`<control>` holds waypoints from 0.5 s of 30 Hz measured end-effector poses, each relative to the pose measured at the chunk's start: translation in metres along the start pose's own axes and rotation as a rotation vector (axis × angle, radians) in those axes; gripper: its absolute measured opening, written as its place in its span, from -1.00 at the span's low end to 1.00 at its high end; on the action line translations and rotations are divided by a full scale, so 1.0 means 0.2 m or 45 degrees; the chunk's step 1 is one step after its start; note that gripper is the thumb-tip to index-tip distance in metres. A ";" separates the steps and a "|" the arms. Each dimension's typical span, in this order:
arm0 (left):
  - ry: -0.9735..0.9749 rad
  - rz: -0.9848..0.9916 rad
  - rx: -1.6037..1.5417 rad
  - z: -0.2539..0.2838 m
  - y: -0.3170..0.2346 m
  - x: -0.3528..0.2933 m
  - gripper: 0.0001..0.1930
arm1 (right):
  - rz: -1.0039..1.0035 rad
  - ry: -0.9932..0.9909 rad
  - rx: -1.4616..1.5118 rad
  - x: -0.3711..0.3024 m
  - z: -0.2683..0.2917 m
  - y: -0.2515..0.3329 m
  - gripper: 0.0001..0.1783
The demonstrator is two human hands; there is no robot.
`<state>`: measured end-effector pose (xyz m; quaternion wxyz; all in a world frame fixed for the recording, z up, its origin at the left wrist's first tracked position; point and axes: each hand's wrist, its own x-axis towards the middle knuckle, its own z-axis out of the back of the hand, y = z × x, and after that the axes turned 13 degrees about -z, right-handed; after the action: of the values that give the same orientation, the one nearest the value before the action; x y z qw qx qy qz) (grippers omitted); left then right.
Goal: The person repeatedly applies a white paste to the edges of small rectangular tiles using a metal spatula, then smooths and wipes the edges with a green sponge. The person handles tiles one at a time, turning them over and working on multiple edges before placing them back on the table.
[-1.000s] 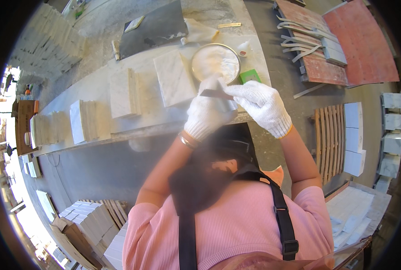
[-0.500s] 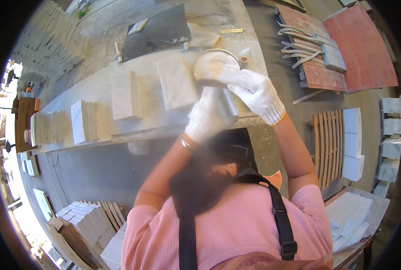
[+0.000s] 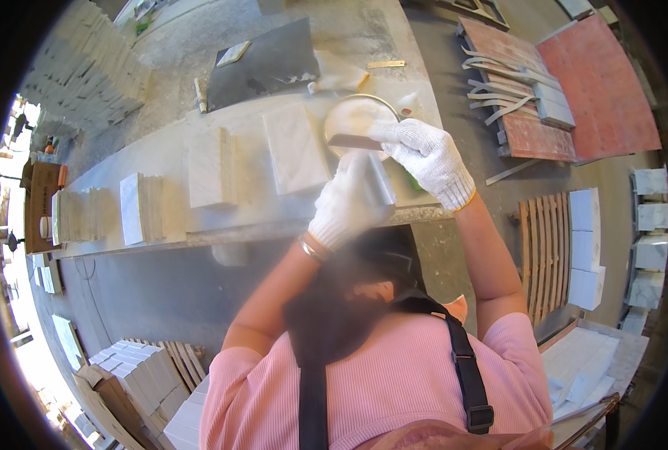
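White-knit-gloved right hand (image 3: 427,161) pinches a flat, dark blade (image 3: 355,142) left of its fingertips; the white-gloved left hand (image 3: 341,204) holds a flat grey slab (image 3: 382,181) beside its fingers; slack grip could drop either.

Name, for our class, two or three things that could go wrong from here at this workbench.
The scraper in the right hand is close to the fingers of the left hand, so a slip might catch them.
The small white bottle stands just beyond the right hand and might be knocked over.
The round pan sits near the pale marble tile, so white material lifted from it could drop there.
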<state>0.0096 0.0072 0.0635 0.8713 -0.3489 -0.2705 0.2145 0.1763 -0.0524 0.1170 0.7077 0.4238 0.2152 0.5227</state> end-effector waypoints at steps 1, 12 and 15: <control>0.032 0.027 0.029 0.00 0.00 0.00 -0.33 | 0.031 0.013 0.026 0.02 -0.01 -0.01 -0.72; 0.031 -0.329 0.122 0.00 0.04 0.02 -0.40 | 0.015 0.180 -0.090 -0.17 0.05 0.05 -0.69; -0.146 -0.188 -0.048 -0.02 0.04 -0.01 -0.47 | -0.051 0.201 -0.080 -0.25 0.06 0.06 -0.69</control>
<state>0.0093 0.0104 0.0542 0.8610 -0.3316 -0.3490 0.1641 0.1607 -0.1024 0.1257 0.7119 0.3543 0.2624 0.5467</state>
